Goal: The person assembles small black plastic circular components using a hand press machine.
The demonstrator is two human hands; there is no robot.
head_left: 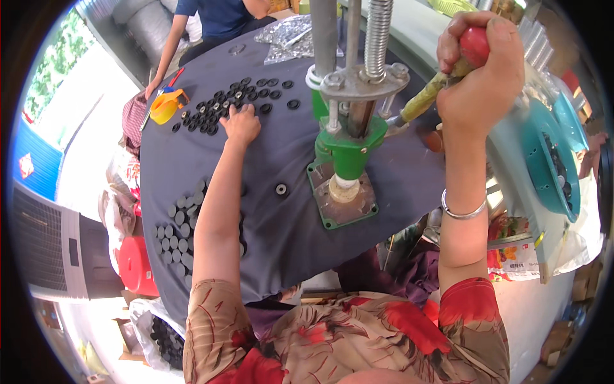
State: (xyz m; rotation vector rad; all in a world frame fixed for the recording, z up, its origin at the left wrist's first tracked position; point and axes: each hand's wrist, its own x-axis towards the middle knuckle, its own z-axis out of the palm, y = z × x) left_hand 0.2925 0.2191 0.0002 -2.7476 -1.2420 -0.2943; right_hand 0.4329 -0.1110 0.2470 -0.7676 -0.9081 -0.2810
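My right hand [483, 80] is wrapped round the red ball knob [474, 45] of a lever [422, 102], whose bar is bound in yellowish wrapping. The lever joins a green hand press [352, 148] standing on the table. Beneath its ram, a pale round die [344, 188] sits on a metal base plate [323, 198]. My left hand [243, 126] reaches far across the table with fingers spread, touching the near edge of a cluster of black ring-shaped parts [211, 109]. Some rings have silvery centres. A single ring [281, 189] lies apart, left of the press.
Grey-black discs [176, 240] lie beside my left forearm on the dark tablecloth [275, 256]. A yellow tape dispenser [166, 107] sits at the left edge, a clear bag of small parts [291, 41] at the back. Another person [214, 19] sits opposite. A teal basket [547, 160] is at right.
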